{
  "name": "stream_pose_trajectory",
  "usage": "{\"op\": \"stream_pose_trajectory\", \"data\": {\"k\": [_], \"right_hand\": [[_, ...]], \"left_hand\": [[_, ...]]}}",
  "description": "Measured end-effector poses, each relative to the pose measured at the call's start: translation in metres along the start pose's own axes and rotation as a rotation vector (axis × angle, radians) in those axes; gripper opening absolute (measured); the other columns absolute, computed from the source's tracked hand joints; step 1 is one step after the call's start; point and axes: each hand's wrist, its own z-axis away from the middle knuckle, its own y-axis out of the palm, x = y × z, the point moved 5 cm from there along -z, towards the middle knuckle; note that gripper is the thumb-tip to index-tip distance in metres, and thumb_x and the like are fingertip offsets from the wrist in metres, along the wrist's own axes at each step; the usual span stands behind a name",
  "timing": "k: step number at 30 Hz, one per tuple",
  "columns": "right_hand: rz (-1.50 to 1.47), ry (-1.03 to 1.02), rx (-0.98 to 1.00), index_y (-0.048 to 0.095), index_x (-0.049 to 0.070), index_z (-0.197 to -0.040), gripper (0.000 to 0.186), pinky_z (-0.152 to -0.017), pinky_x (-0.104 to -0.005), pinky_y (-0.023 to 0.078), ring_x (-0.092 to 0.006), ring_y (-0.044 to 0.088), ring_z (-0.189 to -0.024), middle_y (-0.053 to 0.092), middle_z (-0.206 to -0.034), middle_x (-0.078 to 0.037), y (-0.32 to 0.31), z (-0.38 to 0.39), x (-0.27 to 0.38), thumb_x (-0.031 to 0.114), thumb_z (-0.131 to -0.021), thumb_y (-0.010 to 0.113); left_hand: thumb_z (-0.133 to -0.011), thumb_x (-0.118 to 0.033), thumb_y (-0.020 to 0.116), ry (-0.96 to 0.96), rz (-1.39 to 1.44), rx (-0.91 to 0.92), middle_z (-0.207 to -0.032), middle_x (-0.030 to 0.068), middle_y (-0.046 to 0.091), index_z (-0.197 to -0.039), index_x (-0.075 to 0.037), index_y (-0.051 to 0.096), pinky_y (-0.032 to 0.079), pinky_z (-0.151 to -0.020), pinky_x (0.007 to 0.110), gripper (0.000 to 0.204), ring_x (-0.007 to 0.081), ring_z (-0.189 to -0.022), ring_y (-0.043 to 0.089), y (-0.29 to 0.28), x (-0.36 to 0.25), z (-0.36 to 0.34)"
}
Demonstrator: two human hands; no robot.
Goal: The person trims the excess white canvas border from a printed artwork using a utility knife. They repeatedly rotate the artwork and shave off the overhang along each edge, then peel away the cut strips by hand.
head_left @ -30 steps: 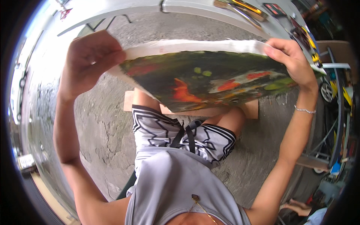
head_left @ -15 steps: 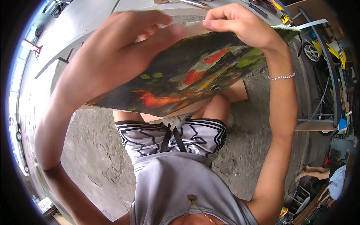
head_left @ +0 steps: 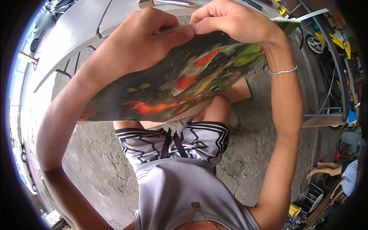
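Observation:
A dark painting (head_left: 184,76) of orange, red and white koi fish with green leaves is held tilted above my lap. My left hand (head_left: 149,42) is closed on its upper edge, thumb along the painted face and fingers curled behind. Right beside it, my right hand (head_left: 234,21) pinches the same edge, the two thumbs almost touching. The back of the painting and most of the fingers behind it are hidden. Beneath the painting, a light brown board (head_left: 239,95) shows near my knees.
A grey table (head_left: 82,25) lies ahead, with a flat brush (head_left: 172,3) near its far edge. At right stand a metal frame (head_left: 333,61), a wheel (head_left: 315,44) with yellow parts, and another person (head_left: 347,178) lower down. The ground (head_left: 99,161) is cracked concrete.
My left hand has come down onto the painting's upper edge and closed there. The right hand and the painting have shifted slightly left.

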Motion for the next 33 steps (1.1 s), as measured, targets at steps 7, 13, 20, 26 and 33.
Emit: {"op": "stream_pose_trajectory", "data": {"k": [7,13,20,26,33], "right_hand": [[-0.097,-0.085,-0.067,0.063,-0.004,-0.085,0.015,-0.063,-0.0243,0.043,-0.0057,0.05,-0.071,0.059,-0.073,0.002,0.003,-0.002,-0.003,0.01,-0.091,0.06],[-0.034,-0.138,-0.161,0.062,-0.004,-0.085,0.017,-0.062,-0.0244,0.042,-0.0059,0.05,-0.07,0.059,-0.072,0.002,0.005,0.004,0.001,0.012,-0.091,0.061],[-0.093,0.001,-0.126,0.064,-0.003,-0.083,0.019,-0.06,-0.0239,0.041,-0.005,0.05,-0.068,0.059,-0.07,0.001,0.009,0.012,0.008,0.014,-0.091,0.062],[-0.082,0.118,-0.067,0.066,-0.003,-0.078,0.018,-0.055,-0.0237,0.039,-0.0045,0.048,-0.061,0.057,-0.063,0.002,0.011,0.018,0.011,0.011,-0.088,0.064],[-0.099,0.186,0.024,0.069,-0.003,-0.079,0.015,-0.054,-0.0248,0.04,-0.007,0.051,-0.057,0.061,-0.062,-0.001,0.007,0.024,0.02,0.01,-0.084,0.064]], "left_hand": [[-0.093,-0.028,0.062,0.021,0.009,-0.015,-0.065,0.0009,0.059,-0.086,0.001,0.066,0.043,-0.057,0.026,0.03,0.0052,-0.061,0.05,-0.004,0.001,0.0],[-0.093,-0.022,0.062,0.238,-0.185,-0.117,-0.057,0.0042,0.051,-0.08,0.003,0.062,0.037,-0.052,0.029,0.028,0.0062,-0.056,0.042,-0.008,-0.015,0.004],[-0.095,-0.02,0.059,0.058,0.133,0.059,-0.058,-0.0054,0.044,-0.073,0.001,0.058,0.03,-0.049,0.024,0.03,0.0008,-0.058,0.038,0.002,0.003,0.003],[-0.095,-0.021,0.059,-0.115,0.375,0.208,-0.061,-0.0078,0.045,-0.071,-0.002,0.057,0.026,-0.05,0.022,0.031,-0.0001,-0.059,0.037,0.015,0.008,0.005],[-0.091,-0.03,0.063,-0.021,0.684,0.553,-0.066,-0.005,0.05,-0.075,0.001,0.058,0.029,-0.052,0.023,0.035,0.0022,-0.061,0.041,0.03,0.008,-0.006]]}}
